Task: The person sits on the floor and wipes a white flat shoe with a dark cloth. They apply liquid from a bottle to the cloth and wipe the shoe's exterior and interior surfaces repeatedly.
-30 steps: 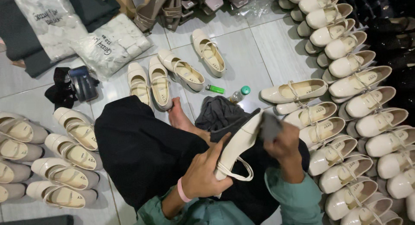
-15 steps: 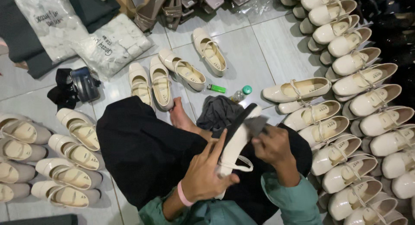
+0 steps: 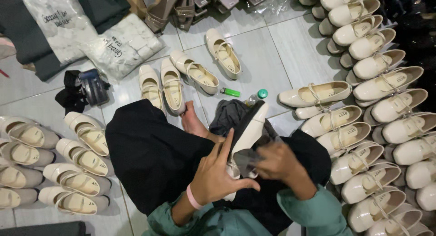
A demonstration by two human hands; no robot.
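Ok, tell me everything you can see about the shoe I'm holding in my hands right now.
The shoe is a cream, glossy, leather-look flat with a dark sole edge and a thin strap. It is held above the lap, toe pointing up and away. The left hand grips its near end with fingers spread; the right hand presses a small dark cloth against its side.
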